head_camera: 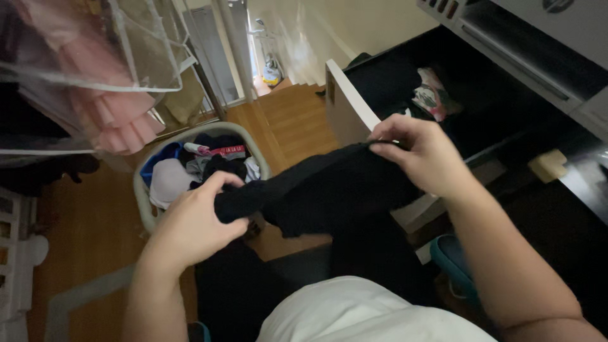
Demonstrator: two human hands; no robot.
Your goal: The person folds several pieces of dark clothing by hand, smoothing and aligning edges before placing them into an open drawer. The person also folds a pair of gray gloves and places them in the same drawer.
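Black cloth, a garment [329, 190], stretches between the two hands above the person's lap, roughly level and slightly sagging in the middle. The left hand [193, 225] is closed around its left end, thumb curled over the bunched fabric. The right hand [421, 152] pinches the upper right edge between thumb and fingers, the other fingers bent loosely above it. Just behind the left hand stands a pale basket [144, 202] on the wood floor [82, 234], filled with mixed laundry: a white piece, something blue, dark items and a strip of red and white. Behind the right hand an open drawer [345, 104] with a white front juts out from a dark cabinet; inside it lie dark folded things and a bundle [434, 98] patterned in pink and white. On the upper left, pink ruffled clothing [117, 117] hangs under a clear plastic cover. At the bottom of the view the person's white shirt [354, 313] shows, with dark fabric below the garment over the legs. A small yellowish block [548, 166] sits on the dark surface at right.
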